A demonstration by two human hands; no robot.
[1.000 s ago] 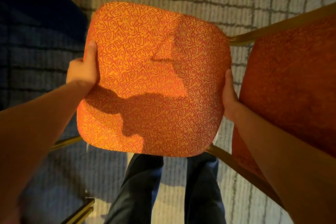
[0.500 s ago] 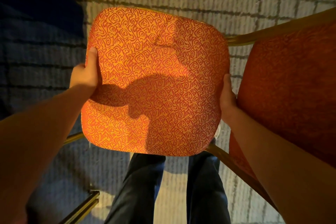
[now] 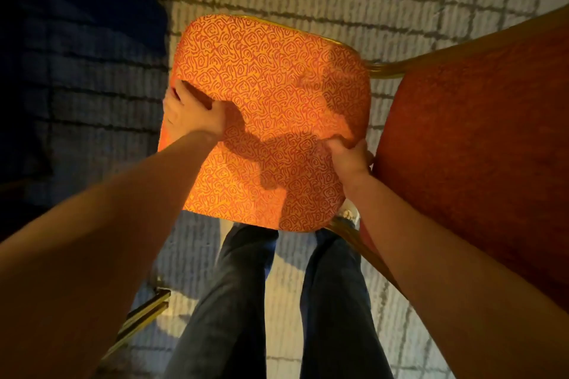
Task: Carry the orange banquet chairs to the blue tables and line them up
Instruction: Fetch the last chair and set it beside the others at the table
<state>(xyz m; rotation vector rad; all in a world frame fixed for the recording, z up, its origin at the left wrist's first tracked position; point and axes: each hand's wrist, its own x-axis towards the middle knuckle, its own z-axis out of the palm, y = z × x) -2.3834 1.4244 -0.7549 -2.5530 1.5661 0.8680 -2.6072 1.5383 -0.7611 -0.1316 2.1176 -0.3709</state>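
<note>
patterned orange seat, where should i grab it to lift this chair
Take the patterned orange seat by its two opposite side edges, one hand from each side, as the left hand and right hand do now. It is broad, flat and faces up, so paired side grips should keep it balanced.

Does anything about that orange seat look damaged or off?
Slightly: fabric on the seat cushion puckers into a crease toward its far right corner and bunches where the right hand grips its edge. No tear shows.
</note>
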